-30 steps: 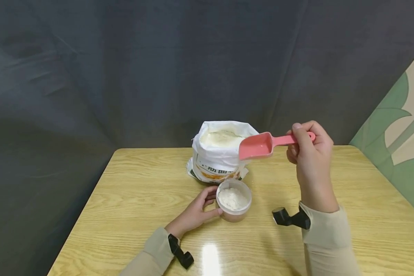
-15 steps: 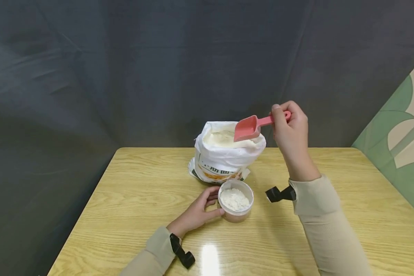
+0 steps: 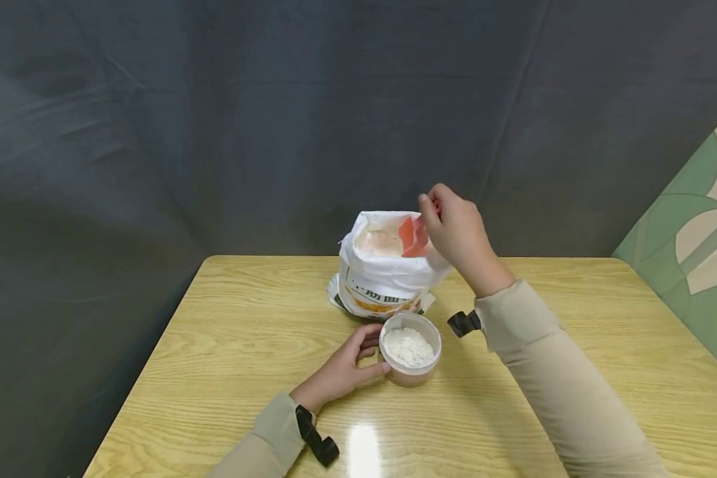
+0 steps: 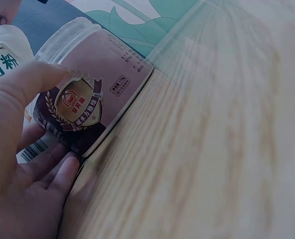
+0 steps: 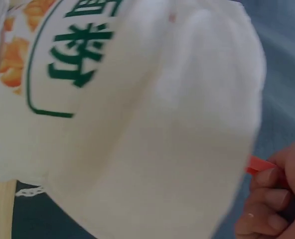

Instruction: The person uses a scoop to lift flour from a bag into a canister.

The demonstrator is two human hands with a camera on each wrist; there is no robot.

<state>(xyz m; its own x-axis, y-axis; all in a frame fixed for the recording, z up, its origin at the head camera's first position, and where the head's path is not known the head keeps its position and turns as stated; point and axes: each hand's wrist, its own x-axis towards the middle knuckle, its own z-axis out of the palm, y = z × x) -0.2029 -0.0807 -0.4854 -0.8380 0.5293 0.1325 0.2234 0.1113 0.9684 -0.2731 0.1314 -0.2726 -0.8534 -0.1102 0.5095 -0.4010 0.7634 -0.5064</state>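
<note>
My right hand [image 3: 459,232] grips the handle of a pink scoop [image 3: 414,238], whose bowl is inside the mouth of an open white flour bag [image 3: 388,273]. Pale flour shows in the bag around it. In the right wrist view the bag's side hides most of the scoop; only a bit of its handle [image 5: 259,165] shows by the fingers. In front of the bag stands a clear round plastic jar [image 3: 410,378] with a labelled side, partly filled with white flour [image 3: 407,346]. My left hand [image 3: 342,365] holds the jar from the left, thumb and fingers around its side.
The wooden table [image 3: 245,312] carries the bag and jar near its far middle. A dark cloth [image 3: 275,133] hangs behind it. On the right is a panel with green leaf shapes [image 3: 693,265]. Each sleeve bears a black wrist mount [image 3: 318,438].
My right hand has moved left and forward, bringing the scoop from the bag's right side over its mouth, then down inside. The left hand stays at the jar.
</note>
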